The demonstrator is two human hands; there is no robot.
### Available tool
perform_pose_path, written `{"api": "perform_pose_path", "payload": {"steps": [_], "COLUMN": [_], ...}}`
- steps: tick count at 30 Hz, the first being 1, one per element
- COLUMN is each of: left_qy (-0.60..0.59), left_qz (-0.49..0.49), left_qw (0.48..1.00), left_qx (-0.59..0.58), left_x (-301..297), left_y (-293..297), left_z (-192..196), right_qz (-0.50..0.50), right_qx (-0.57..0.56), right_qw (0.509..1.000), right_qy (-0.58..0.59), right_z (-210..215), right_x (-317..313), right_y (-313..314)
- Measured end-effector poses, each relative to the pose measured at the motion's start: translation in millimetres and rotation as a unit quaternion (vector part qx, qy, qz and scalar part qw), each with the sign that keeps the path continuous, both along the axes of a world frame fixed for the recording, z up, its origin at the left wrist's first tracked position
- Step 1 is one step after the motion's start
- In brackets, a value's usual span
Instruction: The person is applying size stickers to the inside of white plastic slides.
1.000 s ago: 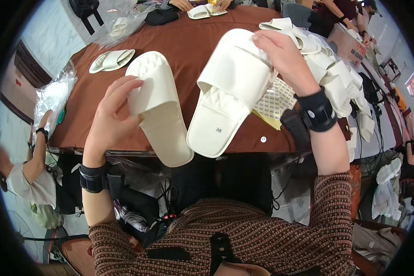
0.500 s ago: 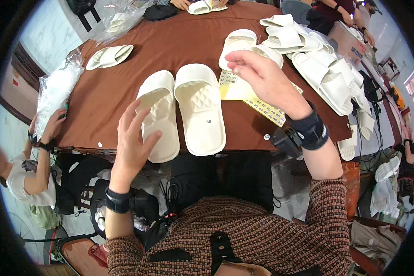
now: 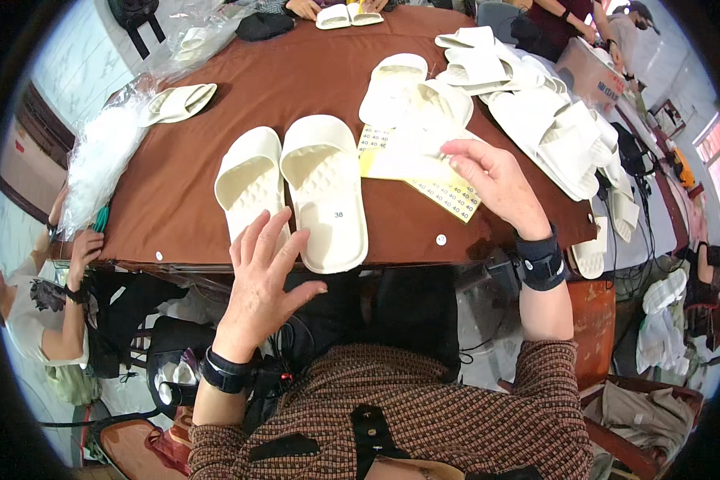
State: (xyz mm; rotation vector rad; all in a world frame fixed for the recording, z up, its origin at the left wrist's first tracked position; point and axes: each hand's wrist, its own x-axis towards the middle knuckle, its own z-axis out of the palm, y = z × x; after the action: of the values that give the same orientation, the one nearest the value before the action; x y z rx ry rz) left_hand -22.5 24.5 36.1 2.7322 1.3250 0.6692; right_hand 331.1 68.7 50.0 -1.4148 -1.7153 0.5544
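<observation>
Two white slippers lie side by side on the brown cloth, toes away from me: a left slipper (image 3: 244, 180) and a right slipper (image 3: 334, 232) with a small dark print on its insole. My left hand (image 3: 266, 276), open with fingers spread, hovers over the heel end of the left slipper and hides part of it. To the right lie yellow-and-white sticker sheets (image 3: 448, 198) with rows of small printed labels. Over them is my right hand (image 3: 494, 182), thumb and forefinger brought together; whatever is between the tips is too small to make out.
Another pair of white slippers (image 3: 392, 86) lies just beyond the sheets. A heap of white slippers (image 3: 536, 128) covers the table's right side. Clear plastic bags (image 3: 96, 176) and a single slipper (image 3: 182, 102) are at the left. A co-worker's hand (image 3: 85, 250) is at the left edge.
My right hand has moved down and right, from near the far slippers to above the sticker sheets, its fingertips closing. My left hand has shifted right and toward me. The view has shifted slightly.
</observation>
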Motion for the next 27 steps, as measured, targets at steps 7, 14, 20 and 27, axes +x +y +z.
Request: {"api": "perform_pose_path", "payload": {"steps": [7,14,20,27], "left_qy": [0.009,-0.072,-0.138,-0.143], "left_qz": [0.01,0.022,0.033,0.044], "left_qw": [0.999,0.997,0.989,0.988], "left_qx": [0.038,0.036,0.036,0.047], "left_x": [9,10,13,22], "left_y": [6,13,20,23], "left_z": [-4,-4,-8,-4], "right_qz": [0.185,0.156,0.146,0.135], "right_qx": [0.058,0.064,0.107,0.138], "right_qw": [0.977,0.978,0.942,0.937], "right_qy": [-0.092,-0.126,-0.284,-0.29], "right_z": [-3,-16,-19,-17], "right_x": [-18,-27,-46,-51], "right_y": [-26,-30,-32,-37]}}
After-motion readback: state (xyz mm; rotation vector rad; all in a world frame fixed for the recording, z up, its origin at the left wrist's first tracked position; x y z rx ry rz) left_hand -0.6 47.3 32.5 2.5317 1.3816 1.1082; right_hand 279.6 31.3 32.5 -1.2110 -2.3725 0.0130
